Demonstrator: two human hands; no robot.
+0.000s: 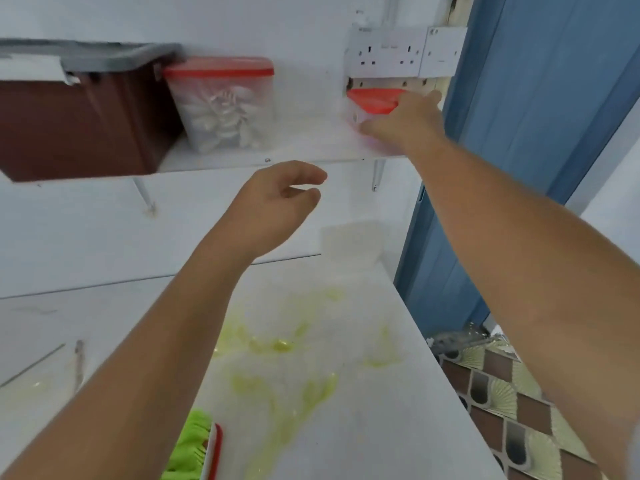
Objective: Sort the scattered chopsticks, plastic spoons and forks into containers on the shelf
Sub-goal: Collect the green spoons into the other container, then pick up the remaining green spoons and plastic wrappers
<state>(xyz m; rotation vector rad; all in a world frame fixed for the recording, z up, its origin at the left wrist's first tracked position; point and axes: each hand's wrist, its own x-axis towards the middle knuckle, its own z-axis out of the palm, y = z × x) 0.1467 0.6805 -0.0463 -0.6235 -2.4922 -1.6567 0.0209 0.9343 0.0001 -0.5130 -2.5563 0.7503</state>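
right hand (403, 121) gripping red-lidded container (372, 99) on shelf (311, 143), left hand (273, 202) loosely curled, empty, below shelf edge

A shelf (311, 147) crosses the upper frame. A large bin (76, 126) sits at its left end, in the upper left. Just right of the bin stands a lidded container (218, 69) with spoons (221, 123) inside. A second container (372, 102) stands at the shelf's right end, below a wall socket (391, 51), gripped by the right hand (401, 121). The left hand (277, 206) hangs before the shelf's front edge. Below lies the worktop (346, 410), with a tub (351, 240) at its back and a brush (194, 448) at the bottom edge.
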